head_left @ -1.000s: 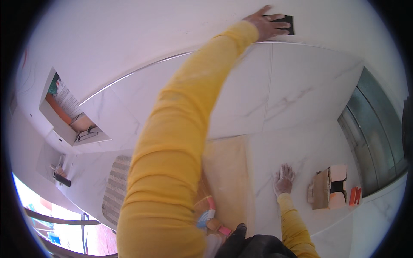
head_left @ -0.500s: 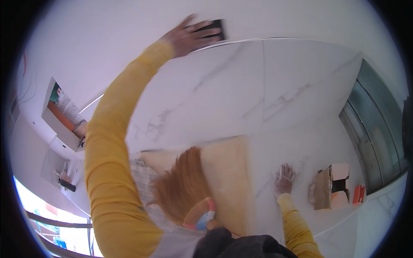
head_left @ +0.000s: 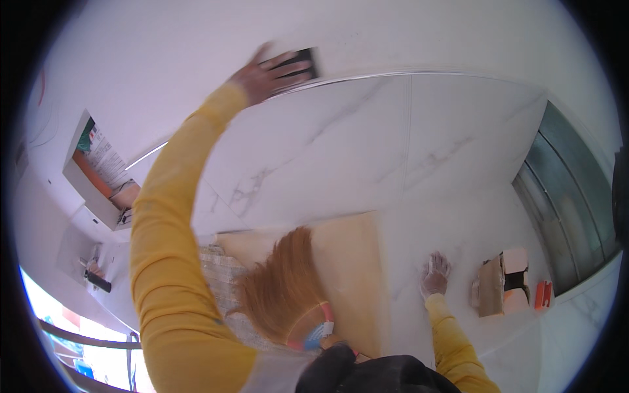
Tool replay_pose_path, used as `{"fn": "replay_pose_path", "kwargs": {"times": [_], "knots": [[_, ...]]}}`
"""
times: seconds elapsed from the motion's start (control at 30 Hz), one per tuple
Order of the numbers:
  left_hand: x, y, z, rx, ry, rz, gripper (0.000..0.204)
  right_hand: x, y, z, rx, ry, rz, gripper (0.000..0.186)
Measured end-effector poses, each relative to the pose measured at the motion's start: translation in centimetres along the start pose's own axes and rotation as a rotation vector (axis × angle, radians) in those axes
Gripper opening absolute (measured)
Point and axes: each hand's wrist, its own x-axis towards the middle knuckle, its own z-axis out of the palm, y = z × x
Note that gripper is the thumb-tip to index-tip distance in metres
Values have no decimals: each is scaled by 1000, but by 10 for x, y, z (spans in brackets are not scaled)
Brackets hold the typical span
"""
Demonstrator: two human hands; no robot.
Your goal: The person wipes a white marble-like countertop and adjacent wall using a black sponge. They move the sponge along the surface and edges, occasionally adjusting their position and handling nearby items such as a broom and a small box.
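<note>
My left hand (head_left: 272,72), slightly blurred, presses a piece of black sandpaper (head_left: 305,63) against the white painted wall (head_left: 393,39). Its fingers lie over the sheet, just above the metal trim (head_left: 367,76) along the top of the marble-look tiles (head_left: 341,144). Lower down at the right, my right hand (head_left: 435,274) rests palm down on the white marble-look counter (head_left: 419,229), fingers spread, coated in white dust and holding nothing. Between my arms a brown soft-bristled broom (head_left: 282,281) lies on a sheet of tan cardboard (head_left: 350,262).
On the counter at the right stand an open cardboard box (head_left: 491,288) and a small red box (head_left: 543,295). Grey-green glass panels (head_left: 570,196) fill the far right. A recessed wall niche (head_left: 101,170) and a black-handled tool (head_left: 98,281) are at the left, above a curved railing (head_left: 85,337).
My left hand has slid with the sandpaper to the left and a little down along the wall above the trim. My right hand stays on the same spot of the counter.
</note>
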Motion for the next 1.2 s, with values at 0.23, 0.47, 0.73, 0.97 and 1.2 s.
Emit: {"fn": "replay_pose_path", "kwargs": {"times": [0.23,0.47,0.73,0.97,1.2], "knots": [[-53,-16,25,9,-112,-92,69,1,-3,12,-22,11,-3,53],[218,55,-129,-59,230,96,59,-4,-7,-1,11,26,-19,50],[201,65,-121,-18,195,22,69,-4,6,1,2,36,2,50],[-31,-21,-5,-91,-41,-13,61,-4,-3,10,36,35,12,54],[-26,-6,3,-250,636,-346,78,-3,-4,9,24,-3,11,57]]}}
